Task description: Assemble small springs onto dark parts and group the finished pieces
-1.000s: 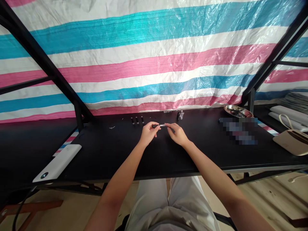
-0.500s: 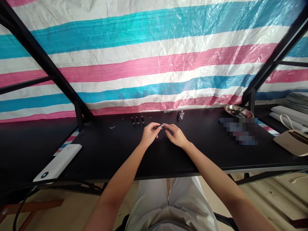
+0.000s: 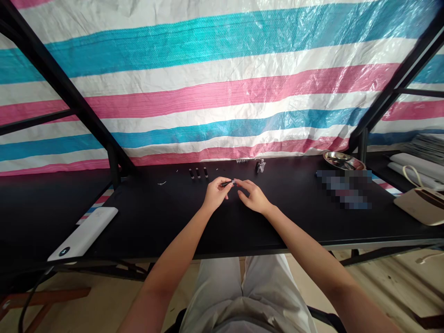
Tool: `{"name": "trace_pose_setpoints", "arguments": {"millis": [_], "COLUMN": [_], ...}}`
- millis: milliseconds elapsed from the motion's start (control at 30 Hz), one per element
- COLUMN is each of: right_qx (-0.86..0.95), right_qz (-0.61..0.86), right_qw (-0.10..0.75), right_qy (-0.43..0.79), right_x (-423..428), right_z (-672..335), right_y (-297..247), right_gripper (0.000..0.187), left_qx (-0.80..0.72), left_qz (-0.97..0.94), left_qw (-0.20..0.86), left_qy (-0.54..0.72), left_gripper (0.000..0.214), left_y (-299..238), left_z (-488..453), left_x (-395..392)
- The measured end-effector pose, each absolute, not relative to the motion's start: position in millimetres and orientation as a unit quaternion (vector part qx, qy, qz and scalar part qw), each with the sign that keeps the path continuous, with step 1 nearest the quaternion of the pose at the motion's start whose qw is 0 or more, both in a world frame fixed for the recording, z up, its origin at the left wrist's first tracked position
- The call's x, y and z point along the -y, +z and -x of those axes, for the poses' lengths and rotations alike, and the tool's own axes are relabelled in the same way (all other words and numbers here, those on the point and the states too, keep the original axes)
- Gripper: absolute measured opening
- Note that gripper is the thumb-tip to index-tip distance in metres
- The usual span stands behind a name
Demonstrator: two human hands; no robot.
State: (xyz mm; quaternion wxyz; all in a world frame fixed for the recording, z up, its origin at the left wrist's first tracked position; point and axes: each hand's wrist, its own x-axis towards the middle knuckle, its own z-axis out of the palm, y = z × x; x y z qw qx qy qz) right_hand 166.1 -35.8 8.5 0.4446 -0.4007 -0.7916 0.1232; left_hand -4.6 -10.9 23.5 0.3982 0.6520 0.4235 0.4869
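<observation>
Over the middle of the black table, my left hand [image 3: 215, 193] pinches a small black cylinder [image 3: 226, 183] with a silvery end. My right hand [image 3: 254, 195] comes in from the other side. Its index fingertip is at the silvery end, while its thumb is held apart below. Whether a tiny part sits at that fingertip is too small to tell. Beyond my left hand, three short black cylinders [image 3: 198, 173] with pale ends stand in a row. Several small silvery pieces [image 3: 242, 161] line the back edge, and a black item with clear plastic [image 3: 260, 165] is to their right.
Thin white scraps [image 3: 162, 183] lie to the left. A white power bank [image 3: 85, 233] rests near the left front corner. At the right are a shiny metal dish [image 3: 344, 160], a blurred-out patch and a beige pouch [image 3: 421, 206]. Striped sheeting [image 3: 222, 92] hangs behind the table.
My right thumb has shifted very slightly left, towards the cylinder. My left hand keeps its hold in the same place; the things on the table have not moved.
</observation>
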Motion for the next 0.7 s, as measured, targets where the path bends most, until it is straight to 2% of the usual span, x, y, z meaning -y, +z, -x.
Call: {"name": "trace_pose_setpoints", "arguments": {"millis": [467,700], "right_qx": [0.796,0.791], "right_qz": [0.399,0.416], "right_qw": [0.438,0.435], "right_qy": [0.122,0.108], "right_x": [36.6,34.9], "right_z": [-165.0,-164.0], "right_y": [9.5,10.8], "right_gripper": [0.042,0.037], "left_qx": [-0.433,-0.431], "left_qz": [-0.658,-0.639], "left_qw": [0.384,0.422], "left_qy": [0.482,0.477], "left_gripper": [0.027,0.028], "left_y": [25.3,22.0], "left_z": [4.5,4.5], "left_x": [12.4,9.6]}}
